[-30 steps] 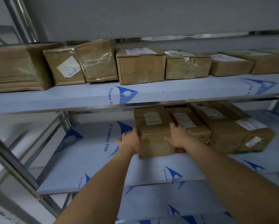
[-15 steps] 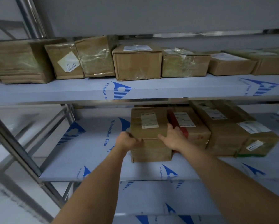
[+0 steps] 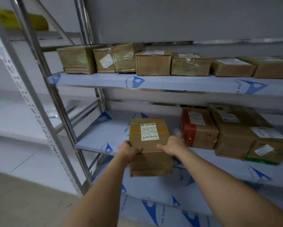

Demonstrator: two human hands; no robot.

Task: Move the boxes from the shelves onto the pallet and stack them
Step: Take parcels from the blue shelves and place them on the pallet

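We lift one box off the middle shelf.

Our left hand (image 3: 128, 149) and right hand (image 3: 171, 145) grip the box (image 3: 149, 145) by its sides, its front overhanging the shelf (image 3: 94, 141) edge. Next we likely draw it back and turn toward the unseen pallet; open room lies left, the red-taped box (image 3: 198, 128) sits near on the right.

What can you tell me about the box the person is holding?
The box is plain brown cardboard, taller than wide, with a white label carrying barcodes on top. It is pulled partly off the front edge of the lower shelf. The left hand and right hand grip its near corners. It stands apart from the red-sided box beside it.
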